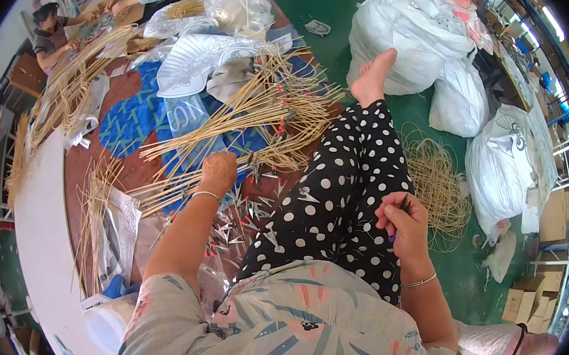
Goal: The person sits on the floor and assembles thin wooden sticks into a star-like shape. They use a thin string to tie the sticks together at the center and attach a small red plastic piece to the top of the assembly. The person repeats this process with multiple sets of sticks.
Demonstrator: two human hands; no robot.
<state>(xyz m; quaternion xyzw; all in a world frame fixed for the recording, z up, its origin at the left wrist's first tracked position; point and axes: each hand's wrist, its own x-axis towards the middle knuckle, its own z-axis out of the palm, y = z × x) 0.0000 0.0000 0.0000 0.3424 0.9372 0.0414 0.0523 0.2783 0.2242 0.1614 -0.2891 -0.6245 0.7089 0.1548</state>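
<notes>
Head view: loose bundle of thin, straight, tan bamboo-like sticks (224, 124) lay left of black white-dotted cloth trousers (328, 173), long axis rising rightward toward them. Left hand (217, 173) nearer, fingers curled at sticks' near side; whether gripping, could not tell. Right hand (404, 224), by trousers' right edge, well apart from sticks, curled snugly around small dark slender object (405, 202), kind unclear. Silver-and-red metal clips (253, 211) lay just left of trousers.

Sticks (225, 125) on the table (78, 156) leftward, coil (434, 163) and sacks (407, 32) on the floor (422, 117) rightward.
</notes>
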